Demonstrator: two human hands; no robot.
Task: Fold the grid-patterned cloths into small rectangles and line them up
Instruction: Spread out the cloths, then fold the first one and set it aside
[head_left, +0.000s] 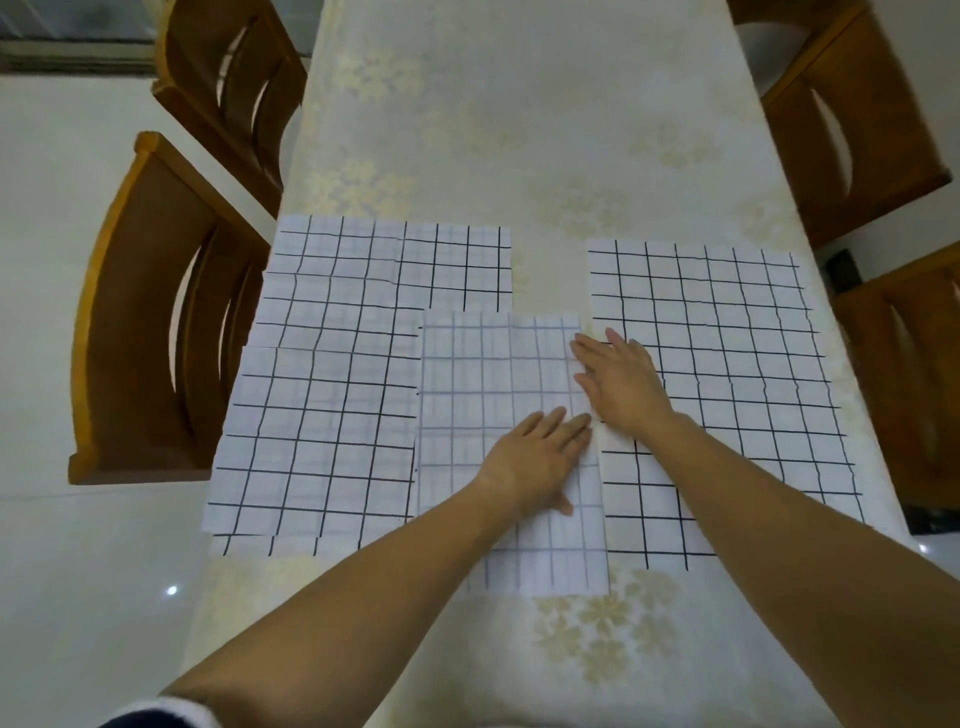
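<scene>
Head view, looking down a long table (545, 130) under a cream flowered covering. At centre, a tall folded middle cloth (467, 415) with faint grid lines, running from 12 to 6 o'clock. Pressed flat on its lower right part, the left hand (535, 462), fingers straight and released, gripping nothing. At 1 o'clock from it, the right hand (618, 379), likewise flat and released, laid across the cloth's right edge and partly onto the neighbouring right cloth (727, 364). Likely step: smoothing the fold. To do it well, sweep flat palms outward from the crease, square the edges against the grid lines, then fold again toward a smaller rectangle. At 9 o'clock, the left cloths (322, 395): several overlapping sheets with bold grid, not yet folded small, touching the middle one. In the way: the right cloth, touching or slightly overlapped at the working edge and apt to drag along, so better slid clear first. Wooden chairs (124, 322) at 9 and 3 o'clock beside the table, apart from the work.
</scene>
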